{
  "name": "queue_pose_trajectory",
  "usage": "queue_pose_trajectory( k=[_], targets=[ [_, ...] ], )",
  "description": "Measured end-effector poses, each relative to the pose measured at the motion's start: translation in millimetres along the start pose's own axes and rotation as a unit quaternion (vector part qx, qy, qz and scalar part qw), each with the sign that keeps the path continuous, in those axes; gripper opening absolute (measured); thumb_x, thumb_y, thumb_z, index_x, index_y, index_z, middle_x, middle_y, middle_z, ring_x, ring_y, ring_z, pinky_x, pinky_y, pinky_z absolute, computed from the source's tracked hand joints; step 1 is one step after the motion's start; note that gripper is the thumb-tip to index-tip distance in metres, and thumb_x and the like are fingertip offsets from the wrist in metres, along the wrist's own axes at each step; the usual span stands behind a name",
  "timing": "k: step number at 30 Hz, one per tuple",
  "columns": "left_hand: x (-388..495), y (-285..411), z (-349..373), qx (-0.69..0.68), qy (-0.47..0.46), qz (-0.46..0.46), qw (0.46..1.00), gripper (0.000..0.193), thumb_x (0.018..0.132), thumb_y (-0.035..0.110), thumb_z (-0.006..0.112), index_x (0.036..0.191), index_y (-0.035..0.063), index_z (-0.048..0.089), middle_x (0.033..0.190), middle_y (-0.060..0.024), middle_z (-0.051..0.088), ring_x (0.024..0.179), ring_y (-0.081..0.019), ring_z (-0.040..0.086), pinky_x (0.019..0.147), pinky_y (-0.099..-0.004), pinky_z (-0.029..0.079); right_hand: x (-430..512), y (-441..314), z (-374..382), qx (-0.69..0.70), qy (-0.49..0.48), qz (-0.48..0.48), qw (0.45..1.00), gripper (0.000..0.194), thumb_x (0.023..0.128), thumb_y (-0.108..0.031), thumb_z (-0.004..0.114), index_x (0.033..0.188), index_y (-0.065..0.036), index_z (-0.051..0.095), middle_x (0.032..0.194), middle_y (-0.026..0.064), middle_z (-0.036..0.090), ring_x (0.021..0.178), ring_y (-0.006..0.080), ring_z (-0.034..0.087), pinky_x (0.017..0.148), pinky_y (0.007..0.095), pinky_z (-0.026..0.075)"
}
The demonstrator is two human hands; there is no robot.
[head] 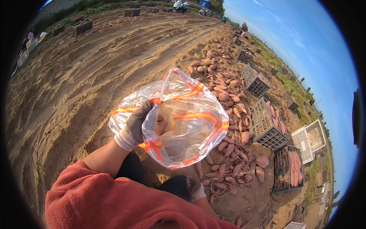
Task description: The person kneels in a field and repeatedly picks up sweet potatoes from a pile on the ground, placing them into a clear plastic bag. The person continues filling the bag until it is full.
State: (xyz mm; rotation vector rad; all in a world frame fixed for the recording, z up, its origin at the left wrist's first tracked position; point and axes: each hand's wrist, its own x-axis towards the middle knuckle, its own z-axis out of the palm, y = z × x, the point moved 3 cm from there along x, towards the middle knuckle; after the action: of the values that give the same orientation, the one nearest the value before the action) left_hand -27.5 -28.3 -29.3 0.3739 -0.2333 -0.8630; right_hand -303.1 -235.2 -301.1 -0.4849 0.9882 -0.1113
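Observation:
My left hand (135, 123), in a grey coated work glove with a striped cuff, grips the rim of a clear plastic woven sack (197, 123) with orange and yellow stripes. The sack's mouth gapes towards me, and a few sweet potatoes (161, 127) show inside it beside my fingers. My right hand (194, 187), gloved too, is low beside my dark-trousered knee; its fingers look curled, and whether they hold anything cannot be told. Just right of that hand, many loose sweet potatoes (228, 171) with stringy roots lie on the soil.
A long row of sweet potatoes (226, 86) runs away up the field. Dark plastic crates (261, 123) filled with sweet potatoes stand along its right side, near a white crate (303, 141). Furrowed sandy soil (71, 94) spreads to the left. People (180, 5) crouch far off.

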Motion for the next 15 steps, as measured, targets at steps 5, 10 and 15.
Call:
queue_pose_trajectory(
  k=[5, 10, 15],
  targets=[
    [-1, 1, -9, 0.046, 0.017, 0.015, 0.999, 0.024, 0.089, 0.031, 0.057, 0.101, 0.0105, 0.052, 0.084, -0.0087, 0.054, 0.075, -0.0197, 0.053, 0.072, -0.0379, 0.049, -5, 0, 3, -0.006, 0.000, -0.020, 1.000, 0.012, 0.085, -0.014, 0.056, 0.092, -0.004, 0.055, 0.079, 0.0061, 0.059, 0.066, 0.0149, 0.054, 0.055, 0.0232, 0.043],
    [-1, 1, -9, 0.071, -0.010, 0.014, 0.997, 0.022, 0.090, 0.026, 0.057, 0.104, 0.0101, 0.050, 0.084, -0.0072, 0.054, 0.076, -0.0173, 0.054, 0.074, -0.0359, 0.050, -1, 0, -1, -0.002, -0.004, -0.008, 1.000, 0.014, 0.085, -0.014, 0.055, 0.095, -0.004, 0.055, 0.081, 0.0067, 0.060, 0.068, 0.0154, 0.054, 0.058, 0.0234, 0.043],
    [5, 0, -25, 0.199, 0.019, 0.039, 0.979, 0.022, 0.091, 0.024, 0.057, 0.105, 0.0098, 0.049, 0.083, -0.0051, 0.053, 0.076, -0.0150, 0.053, 0.075, -0.0340, 0.050, -2, 0, 1, 0.002, -0.004, -0.006, 1.000, 0.016, 0.086, -0.014, 0.054, 0.098, -0.003, 0.055, 0.084, 0.0073, 0.060, 0.072, 0.0161, 0.054, 0.061, 0.0243, 0.043]
  ],
)
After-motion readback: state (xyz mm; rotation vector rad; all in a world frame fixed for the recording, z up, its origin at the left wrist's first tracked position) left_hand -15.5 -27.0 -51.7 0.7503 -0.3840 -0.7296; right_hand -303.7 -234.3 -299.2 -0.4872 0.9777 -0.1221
